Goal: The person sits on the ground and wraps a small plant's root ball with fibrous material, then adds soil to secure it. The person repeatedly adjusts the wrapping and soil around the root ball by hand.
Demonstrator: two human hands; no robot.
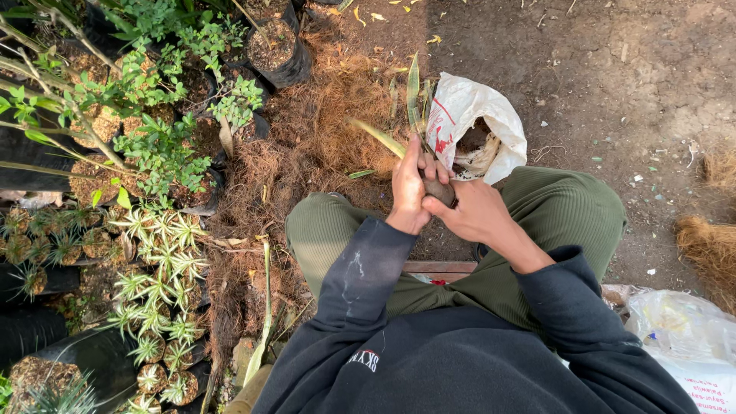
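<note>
Left hand closed around the base of a small plant cutting, fingers wrapped, thumb lying up along the stalk. Right hand curled beside it and touching it, gripping the brown lower end of the same cutting from the other side; whether anything else sits in that palm cannot be told. Cutting held upright above the knees, just in front of the body, with long narrow green and yellow-edged leaves fanning up and away from both fists. Directly behind the leaves, on the ground, a white plastic bag lying open, pale fibrous stuff visible in its mouth. Under the bag and spreading to the left, a mat of dry brown fibre over bare dark soil. Below the hands, olive green trousers over bent knees, dark sleeves running up to the wrists, and a strip of low wooden seat showing between the legs. Along the left edge, rows of black nursery bags filled with leafy green seedlings, and nearer the body a cluster of small striped rosette plants in pots. A single long loose leaf lying on the fibre near the left knee. At lower right, a second clear plastic bag, crumpled, and beside it a clump of brown coir.
</note>
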